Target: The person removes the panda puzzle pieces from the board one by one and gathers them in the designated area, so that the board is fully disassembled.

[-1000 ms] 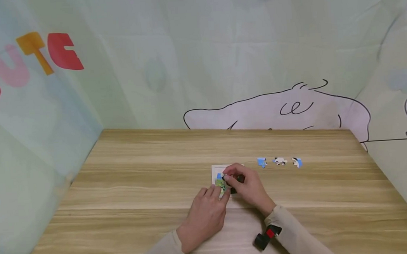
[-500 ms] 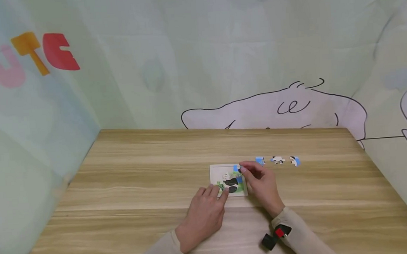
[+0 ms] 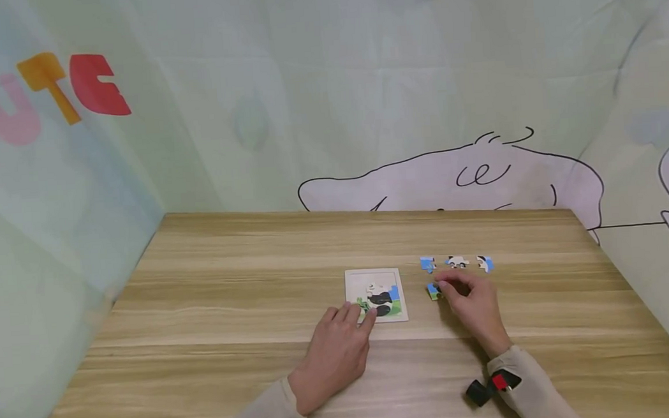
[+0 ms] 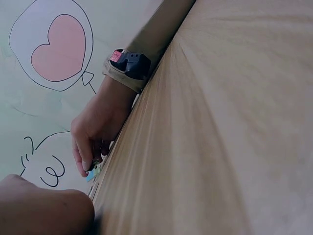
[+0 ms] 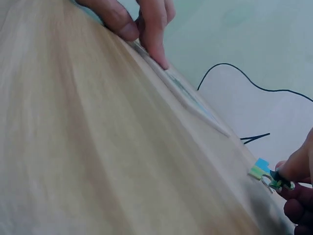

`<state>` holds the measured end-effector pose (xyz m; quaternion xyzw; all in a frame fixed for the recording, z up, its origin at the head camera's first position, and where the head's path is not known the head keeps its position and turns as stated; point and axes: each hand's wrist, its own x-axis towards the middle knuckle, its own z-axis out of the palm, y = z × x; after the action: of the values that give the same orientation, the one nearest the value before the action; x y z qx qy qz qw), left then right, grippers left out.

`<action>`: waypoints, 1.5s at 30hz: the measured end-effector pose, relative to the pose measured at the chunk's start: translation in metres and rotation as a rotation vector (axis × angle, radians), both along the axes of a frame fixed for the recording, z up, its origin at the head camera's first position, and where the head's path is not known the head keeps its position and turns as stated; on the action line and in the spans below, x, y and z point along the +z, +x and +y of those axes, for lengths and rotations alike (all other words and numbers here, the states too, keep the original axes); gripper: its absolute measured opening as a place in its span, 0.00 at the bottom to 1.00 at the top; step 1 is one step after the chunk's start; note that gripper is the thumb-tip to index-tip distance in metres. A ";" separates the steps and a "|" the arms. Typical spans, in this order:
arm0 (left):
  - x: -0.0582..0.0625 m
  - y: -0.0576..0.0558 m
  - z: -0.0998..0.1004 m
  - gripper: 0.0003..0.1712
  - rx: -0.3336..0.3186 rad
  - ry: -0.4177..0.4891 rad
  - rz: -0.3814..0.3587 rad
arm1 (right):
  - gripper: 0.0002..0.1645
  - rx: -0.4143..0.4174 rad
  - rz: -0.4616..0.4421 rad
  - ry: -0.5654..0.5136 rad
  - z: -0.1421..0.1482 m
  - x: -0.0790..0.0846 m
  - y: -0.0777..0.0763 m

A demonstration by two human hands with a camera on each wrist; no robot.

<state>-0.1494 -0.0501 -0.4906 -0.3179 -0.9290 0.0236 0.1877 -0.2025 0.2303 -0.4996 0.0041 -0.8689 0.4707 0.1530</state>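
Observation:
A small square puzzle board point(image 3: 357, 284) with a pale border lies mid-table. Its lower and right parts carry panda, green and blue pieces; the upper left is bare. My left hand point(image 3: 336, 356) rests fingertips on the board's lower edge, index and other fingers extended. Right of the board, my right hand point(image 3: 477, 306) pinches a puzzle piece point(image 3: 434, 292) with blue and green on it, at the table surface. In the right wrist view, dark green point(image 5: 279, 182) shows between thumb and finger beside the blue and yellow-green part; whether this is one piece or two, I cannot tell.
Behind the right hand lie loose pieces in a row: a blue one point(image 3: 427, 264), a panda-face one point(image 3: 457, 262) and a blue-and-white one point(image 3: 485, 264). A printed curtain point(image 3: 328, 107) stands along the back of the wooden table point(image 3: 230, 292).
My right hand has moved from over the board to the right, carrying a blue-edged piece to the table below the row. My left hand stays on the board.

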 end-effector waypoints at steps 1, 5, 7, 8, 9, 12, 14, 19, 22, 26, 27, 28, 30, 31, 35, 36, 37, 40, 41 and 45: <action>0.000 0.000 0.000 0.24 0.000 0.002 -0.001 | 0.07 0.003 0.007 0.021 0.001 0.000 0.000; 0.001 0.000 0.001 0.24 -0.003 0.008 -0.003 | 0.06 -0.007 0.030 0.106 0.000 -0.001 0.000; 0.001 0.000 0.001 0.24 -0.004 0.007 -0.002 | 0.05 -0.013 0.033 0.141 -0.001 -0.001 0.000; 0.001 0.000 0.001 0.24 -0.004 0.006 -0.001 | 0.05 -0.012 0.038 0.162 -0.001 -0.001 0.000; 0.001 0.000 0.001 0.24 -0.004 0.008 0.000 | 0.05 -0.011 0.043 0.185 -0.001 -0.001 0.000; 0.000 0.000 0.001 0.24 -0.003 0.007 0.005 | 0.04 -0.004 0.054 0.244 -0.002 -0.001 -0.001; 0.000 0.000 0.000 0.24 -0.001 0.007 0.005 | 0.04 0.002 0.074 0.281 -0.002 -0.002 -0.002; 0.000 0.000 0.000 0.24 0.004 0.002 -0.001 | 0.04 -0.015 0.124 0.254 -0.001 -0.004 -0.002; 0.001 0.000 0.001 0.24 0.002 0.002 -0.004 | 0.05 -0.033 0.185 0.204 -0.001 -0.006 -0.003; 0.002 0.000 0.000 0.24 0.001 0.005 -0.004 | 0.08 -0.011 0.341 0.194 -0.003 -0.009 -0.005; 0.002 0.001 0.000 0.24 0.000 0.006 -0.003 | 0.09 0.006 0.381 0.203 -0.005 -0.010 -0.005; 0.002 0.001 0.000 0.25 0.000 0.006 -0.003 | 0.09 0.027 0.416 0.214 -0.007 -0.011 -0.006; 0.002 0.001 0.000 0.25 -0.001 0.007 -0.001 | 0.10 0.080 0.455 0.236 -0.014 -0.011 -0.005; 0.002 0.001 0.000 0.25 0.000 0.006 0.000 | 0.11 0.108 0.456 0.250 -0.019 -0.011 -0.004; 0.002 0.001 0.000 0.25 0.005 0.001 0.005 | 0.17 0.224 0.380 0.283 -0.040 -0.008 0.001; 0.002 0.001 -0.001 0.25 0.005 -0.001 0.008 | 0.19 0.249 0.357 0.295 -0.045 -0.007 0.002; 0.002 0.000 -0.001 0.25 0.007 -0.004 0.011 | 0.20 0.272 0.339 0.308 -0.050 -0.007 0.002; 0.001 -0.001 -0.001 0.25 0.003 -0.008 0.019 | 0.23 0.327 0.309 0.350 -0.061 -0.007 0.001; 0.001 -0.001 -0.001 0.25 0.001 -0.009 0.020 | 0.24 0.338 0.303 0.362 -0.064 -0.007 0.000; 0.000 -0.001 0.000 0.25 -0.004 -0.011 0.021 | 0.29 0.352 0.248 0.427 -0.071 -0.008 -0.004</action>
<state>-0.1504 -0.0504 -0.4902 -0.3206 -0.9262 0.0317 0.1958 -0.2069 0.1594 -0.5081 0.2441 -0.9088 0.2925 0.1699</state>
